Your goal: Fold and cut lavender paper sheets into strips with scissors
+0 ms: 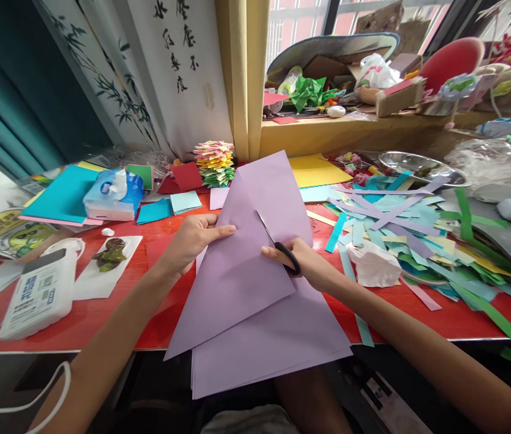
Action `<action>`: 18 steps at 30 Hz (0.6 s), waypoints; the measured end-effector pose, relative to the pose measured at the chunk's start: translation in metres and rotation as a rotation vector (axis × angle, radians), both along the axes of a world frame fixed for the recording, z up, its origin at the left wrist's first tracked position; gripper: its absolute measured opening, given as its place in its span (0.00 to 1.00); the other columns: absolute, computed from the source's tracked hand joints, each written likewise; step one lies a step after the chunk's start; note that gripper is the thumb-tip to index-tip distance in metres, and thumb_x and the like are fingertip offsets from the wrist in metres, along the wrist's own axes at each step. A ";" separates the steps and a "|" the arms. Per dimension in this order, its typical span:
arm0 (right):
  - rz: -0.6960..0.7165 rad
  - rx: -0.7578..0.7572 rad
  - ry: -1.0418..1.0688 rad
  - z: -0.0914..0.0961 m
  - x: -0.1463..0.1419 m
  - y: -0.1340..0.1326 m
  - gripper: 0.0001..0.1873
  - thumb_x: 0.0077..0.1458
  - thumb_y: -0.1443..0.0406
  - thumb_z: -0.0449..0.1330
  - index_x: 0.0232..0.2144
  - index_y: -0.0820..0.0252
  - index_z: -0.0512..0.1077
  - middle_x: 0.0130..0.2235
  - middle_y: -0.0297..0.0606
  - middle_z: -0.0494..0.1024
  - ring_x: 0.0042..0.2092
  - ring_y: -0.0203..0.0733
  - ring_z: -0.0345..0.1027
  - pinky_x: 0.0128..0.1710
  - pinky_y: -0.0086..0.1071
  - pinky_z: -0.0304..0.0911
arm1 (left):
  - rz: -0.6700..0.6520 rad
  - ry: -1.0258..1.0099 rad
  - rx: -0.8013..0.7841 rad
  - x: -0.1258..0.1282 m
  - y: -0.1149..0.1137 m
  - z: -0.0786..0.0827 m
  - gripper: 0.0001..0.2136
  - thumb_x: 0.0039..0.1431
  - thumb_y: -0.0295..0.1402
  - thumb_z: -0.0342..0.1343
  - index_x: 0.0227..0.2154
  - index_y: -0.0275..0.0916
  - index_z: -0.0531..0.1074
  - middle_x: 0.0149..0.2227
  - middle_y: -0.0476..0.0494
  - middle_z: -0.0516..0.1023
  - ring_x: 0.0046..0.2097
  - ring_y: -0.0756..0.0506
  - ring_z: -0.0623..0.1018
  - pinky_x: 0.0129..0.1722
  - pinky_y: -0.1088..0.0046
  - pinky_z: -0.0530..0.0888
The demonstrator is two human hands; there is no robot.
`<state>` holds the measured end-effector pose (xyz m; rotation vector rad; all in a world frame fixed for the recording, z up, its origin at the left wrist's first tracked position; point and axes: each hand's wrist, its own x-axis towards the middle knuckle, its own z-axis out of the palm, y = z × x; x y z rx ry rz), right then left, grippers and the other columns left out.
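Observation:
My left hand [199, 236] pinches the left edge of a lilac paper sheet [246, 271], thumb on top. In my right hand [303, 260] is a pair of scissors [288, 256] with black handles. One blade lies over the lilac sheet, its tip pointing up and left; the other blade is hidden, seemingly beneath the paper. The sheet looks folded over at an angle. Under it, more lilac sheets [273, 349] hang past the table's front edge.
Cut paper strips [400, 223] and a crumpled tissue [373, 265] lie at right, near a metal bowl [422, 166]. At left are a tissue pack [114, 196], blue paper [63, 193] and a white corded device [38, 292]. A folded-paper stack [214, 163] stands behind on the red table [115, 322].

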<state>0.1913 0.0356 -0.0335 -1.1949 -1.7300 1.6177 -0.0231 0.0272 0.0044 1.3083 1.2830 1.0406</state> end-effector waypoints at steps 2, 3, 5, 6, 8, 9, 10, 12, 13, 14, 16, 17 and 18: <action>-0.005 -0.011 0.003 0.002 -0.001 0.000 0.25 0.44 0.48 0.59 0.16 0.60 0.57 0.18 0.27 0.52 0.21 0.29 0.43 0.20 0.28 0.38 | -0.012 0.006 -0.013 0.001 0.000 -0.001 0.15 0.42 0.39 0.64 0.33 0.36 0.76 0.32 0.45 0.79 0.32 0.46 0.77 0.28 0.75 0.74; -0.008 -0.013 0.001 0.003 -0.001 0.000 0.25 0.44 0.48 0.59 0.16 0.60 0.57 0.18 0.27 0.52 0.21 0.29 0.43 0.20 0.28 0.38 | -0.018 0.006 -0.020 0.001 0.000 -0.001 0.15 0.41 0.39 0.64 0.33 0.36 0.76 0.32 0.45 0.79 0.31 0.46 0.77 0.28 0.76 0.74; -0.015 -0.012 -0.009 0.004 -0.001 0.000 0.25 0.43 0.47 0.59 0.16 0.60 0.57 0.18 0.28 0.53 0.21 0.29 0.43 0.19 0.28 0.38 | -0.027 0.001 -0.029 0.002 0.000 -0.003 0.15 0.42 0.38 0.64 0.33 0.36 0.76 0.32 0.45 0.80 0.32 0.46 0.77 0.27 0.76 0.74; -0.018 -0.008 -0.014 0.004 -0.001 0.000 0.25 0.43 0.47 0.59 0.16 0.60 0.56 0.18 0.28 0.53 0.21 0.29 0.43 0.19 0.28 0.38 | -0.031 -0.002 -0.032 0.002 0.000 -0.003 0.15 0.42 0.38 0.64 0.34 0.37 0.76 0.33 0.45 0.80 0.32 0.46 0.77 0.27 0.76 0.74; -0.022 0.001 -0.019 0.003 0.000 0.000 0.26 0.43 0.47 0.60 0.15 0.59 0.54 0.18 0.27 0.52 0.21 0.29 0.43 0.19 0.28 0.37 | -0.032 -0.004 -0.033 0.002 0.000 -0.004 0.16 0.42 0.38 0.64 0.35 0.37 0.76 0.33 0.45 0.80 0.32 0.46 0.77 0.28 0.76 0.74; -0.025 0.003 -0.018 0.003 0.000 0.000 0.27 0.42 0.47 0.60 0.15 0.59 0.53 0.18 0.27 0.51 0.21 0.29 0.43 0.19 0.28 0.37 | -0.032 -0.002 -0.032 0.002 0.000 -0.004 0.16 0.42 0.38 0.64 0.35 0.37 0.76 0.33 0.45 0.80 0.32 0.46 0.77 0.28 0.76 0.74; -0.028 0.004 -0.018 0.002 0.000 0.000 0.27 0.42 0.47 0.60 0.15 0.59 0.52 0.18 0.27 0.51 0.21 0.29 0.43 0.19 0.28 0.36 | -0.031 0.001 -0.032 0.002 0.000 -0.004 0.16 0.42 0.38 0.64 0.35 0.37 0.76 0.33 0.45 0.80 0.32 0.46 0.77 0.28 0.76 0.74; -0.035 0.003 -0.019 0.001 -0.001 0.000 0.28 0.41 0.47 0.61 0.15 0.59 0.51 0.18 0.27 0.50 0.21 0.28 0.42 0.19 0.28 0.35 | -0.023 0.009 -0.030 0.002 0.001 -0.003 0.16 0.42 0.38 0.64 0.36 0.37 0.76 0.33 0.45 0.79 0.32 0.46 0.77 0.28 0.75 0.74; -0.039 0.003 -0.021 0.001 -0.001 0.000 0.28 0.41 0.47 0.61 0.15 0.59 0.51 0.18 0.26 0.50 0.21 0.28 0.42 0.19 0.28 0.35 | -0.020 0.010 -0.030 0.002 0.000 -0.003 0.16 0.42 0.38 0.64 0.35 0.36 0.76 0.33 0.44 0.79 0.32 0.46 0.77 0.28 0.75 0.74; -0.042 0.004 -0.023 0.000 -0.001 0.000 0.28 0.41 0.47 0.61 0.15 0.59 0.50 0.18 0.26 0.50 0.21 0.28 0.42 0.19 0.28 0.35 | -0.019 0.009 -0.030 0.002 0.000 -0.003 0.16 0.42 0.38 0.64 0.35 0.36 0.76 0.33 0.44 0.79 0.32 0.46 0.77 0.28 0.75 0.74; -0.045 0.005 -0.018 0.000 -0.001 0.000 0.29 0.41 0.46 0.61 0.15 0.59 0.50 0.18 0.26 0.49 0.21 0.28 0.42 0.19 0.28 0.35 | -0.025 -0.001 -0.030 0.002 0.000 -0.003 0.16 0.42 0.38 0.64 0.35 0.37 0.76 0.33 0.44 0.79 0.32 0.46 0.77 0.29 0.75 0.74; -0.042 0.000 -0.013 0.001 -0.001 0.000 0.29 0.41 0.46 0.61 0.16 0.59 0.50 0.18 0.26 0.49 0.21 0.28 0.42 0.20 0.28 0.35 | -0.032 -0.006 -0.032 0.002 -0.001 -0.003 0.16 0.42 0.38 0.64 0.35 0.37 0.76 0.33 0.44 0.80 0.33 0.45 0.77 0.29 0.74 0.74; -0.039 -0.007 -0.008 0.001 -0.001 0.000 0.28 0.41 0.46 0.60 0.16 0.59 0.51 0.18 0.26 0.49 0.21 0.28 0.42 0.20 0.28 0.35 | -0.039 -0.010 -0.034 0.002 -0.001 -0.003 0.17 0.42 0.39 0.64 0.36 0.37 0.76 0.33 0.44 0.80 0.33 0.45 0.77 0.30 0.74 0.75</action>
